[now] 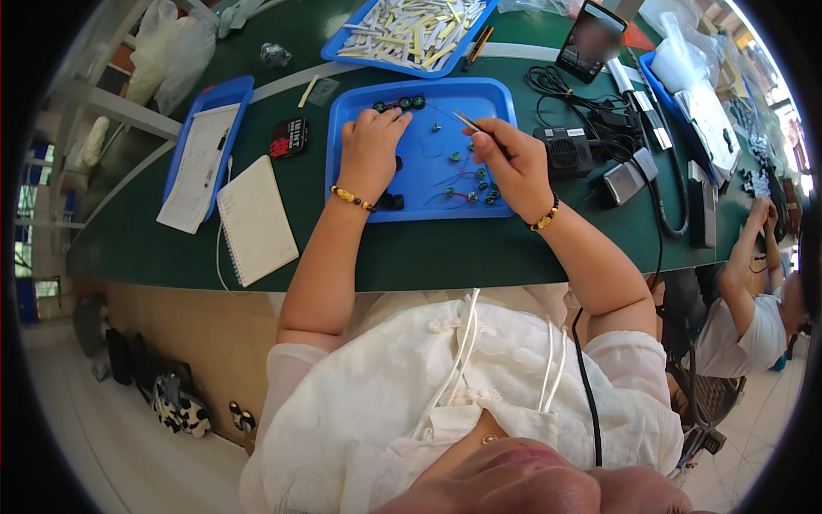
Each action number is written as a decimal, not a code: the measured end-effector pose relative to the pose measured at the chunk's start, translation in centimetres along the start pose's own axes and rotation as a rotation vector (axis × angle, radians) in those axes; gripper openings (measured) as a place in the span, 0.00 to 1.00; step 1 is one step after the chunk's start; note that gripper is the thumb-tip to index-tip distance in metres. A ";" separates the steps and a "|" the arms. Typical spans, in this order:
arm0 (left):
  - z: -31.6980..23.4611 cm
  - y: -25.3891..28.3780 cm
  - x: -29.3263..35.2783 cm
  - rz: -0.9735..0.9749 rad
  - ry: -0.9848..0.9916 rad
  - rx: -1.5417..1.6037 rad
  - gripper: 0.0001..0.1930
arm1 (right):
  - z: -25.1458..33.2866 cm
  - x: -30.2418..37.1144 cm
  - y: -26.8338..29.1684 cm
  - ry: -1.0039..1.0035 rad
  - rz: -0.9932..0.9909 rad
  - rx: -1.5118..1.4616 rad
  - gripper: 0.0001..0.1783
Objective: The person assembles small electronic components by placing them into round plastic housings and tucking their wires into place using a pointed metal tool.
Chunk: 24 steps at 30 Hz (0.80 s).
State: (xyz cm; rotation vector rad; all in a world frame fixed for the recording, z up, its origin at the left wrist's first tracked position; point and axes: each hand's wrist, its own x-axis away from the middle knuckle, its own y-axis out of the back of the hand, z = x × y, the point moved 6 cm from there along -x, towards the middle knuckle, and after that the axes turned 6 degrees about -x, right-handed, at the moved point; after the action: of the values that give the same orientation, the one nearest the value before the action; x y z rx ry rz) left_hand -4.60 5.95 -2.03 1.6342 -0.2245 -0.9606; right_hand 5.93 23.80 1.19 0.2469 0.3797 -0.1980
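Observation:
My left hand (pixel 370 150) reaches into the blue tray (pixel 335 171), fingers curled together at a row of small black round parts (pixel 418 102) along the tray's far side. What sits between the fingertips is too small to make out. My right hand (pixel 516 163) is closed around metal tweezers (pixel 466 122), their tips pointing up and left over the tray. Below the tweezers lie several small green round parts with thin wires (pixel 481 186). More black round parts (pixel 393 202) rest in the near left corner, close to my left wrist.
Beyond the tray stands another blue tray (pixel 492 7) full of white and yellow strips (pixel 411 34). A spiral notebook (pixel 257 221), a clipboard tray (pixel 244 94) and a black-red box (pixel 289 137) lie left. Right are a black device (pixel 563 152), cables (pixel 556 84) and a seated person (pixel 741 330).

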 end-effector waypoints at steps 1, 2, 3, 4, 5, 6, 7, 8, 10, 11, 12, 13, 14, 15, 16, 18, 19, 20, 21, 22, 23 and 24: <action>-0.1 -0.1 -0.2 0.031 -0.028 -0.023 0.15 | -0.1 0.0 0.0 0.007 -0.003 0.003 0.11; -0.2 -0.1 -0.3 0.028 -0.033 -0.017 0.15 | -0.2 0.0 0.0 0.014 -0.006 0.006 0.11; -0.1 -0.3 -0.4 0.080 -0.026 0.000 0.14 | -0.3 0.0 0.1 0.021 -0.017 0.003 0.12; -0.1 -0.3 -0.4 0.132 -0.019 0.017 0.14 | -0.3 0.0 0.1 0.022 -0.023 0.010 0.12; -0.2 -0.1 -0.5 0.128 -0.025 0.022 0.14 | -0.4 -0.1 0.0 0.016 -0.022 0.011 0.12; -0.3 -0.1 -0.5 0.160 -0.019 0.029 0.14 | -0.5 -0.1 0.1 0.010 -0.021 0.011 0.12; -0.3 -0.1 -0.5 0.192 -0.011 0.034 0.14 | -0.7 -0.1 0.1 0.020 -0.024 0.052 0.13; -0.3 -0.1 -0.4 0.189 -0.014 0.036 0.14 | -0.9 -0.1 0.1 0.021 -0.027 0.055 0.13; -0.6 0.8 -0.5 0.068 -0.020 0.077 0.12 | -1.0 -0.1 0.0 0.024 -0.027 0.052 0.13; -0.8 1.0 -0.6 0.067 -0.021 0.078 0.12 | -1.0 -0.1 0.1 0.024 -0.028 0.053 0.13; -0.6 1.7 -0.7 -0.027 0.036 0.212 0.11 | -1.0 -0.1 0.0 0.023 -0.016 0.048 0.13; -0.5 2.8 -0.8 -0.122 0.094 0.345 0.11 | -1.0 -0.1 -0.1 0.023 -0.003 0.042 0.14; -1.0 3.4 -1.0 -0.121 0.090 0.348 0.11 | -1.0 -0.1 0.0 0.022 -0.008 0.045 0.14; -1.5 4.2 -1.0 -0.130 0.103 0.533 0.13 | -1.1 -0.1 -0.3 -0.009 0.015 0.009 0.15; -1.9 4.7 -0.7 -0.139 0.119 0.715 0.14 | -1.2 -0.1 -0.6 -0.039 0.043 -0.030 0.16; -3.5 5.1 -0.2 -0.132 0.036 0.853 0.15 | -1.5 0.1 -1.1 -0.133 0.077 -0.135 0.18; -4.5 5.5 0.0 -0.148 0.003 0.846 0.16 | -1.9 0.2 -1.4 -0.228 0.112 -0.241 0.20; -5.3 5.6 0.4 -0.156 -0.009 0.835 0.16 | -2.8 0.3 -1.7 -0.276 0.126 -0.365 0.23; -6.0 5.6 0.6 -0.164 -0.021 0.825 0.16 | -3.1 0.3 -1.7 -0.275 0.125 -0.364 0.23; -6.5 5.6 0.8 -0.201 -0.052 0.782 0.16 | -3.4 0.4 -2.0 -0.294 0.135 -0.455 0.21; -6.6 5.6 0.8 -0.200 -0.053 0.784 0.16 | -3.5 0.4 -2.2 -0.313 0.145 -0.547 0.20; -6.7 5.1 0.8 -0.131 -0.019 0.884 0.14 | -3.5 0.3 -2.0 -0.313 0.144 -0.545 0.20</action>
State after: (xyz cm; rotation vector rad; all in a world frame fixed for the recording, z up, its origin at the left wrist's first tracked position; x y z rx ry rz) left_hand 2.26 8.74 2.05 2.4639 -0.6247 -1.0433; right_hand 4.57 22.79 -2.50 -0.2927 0.0935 0.0141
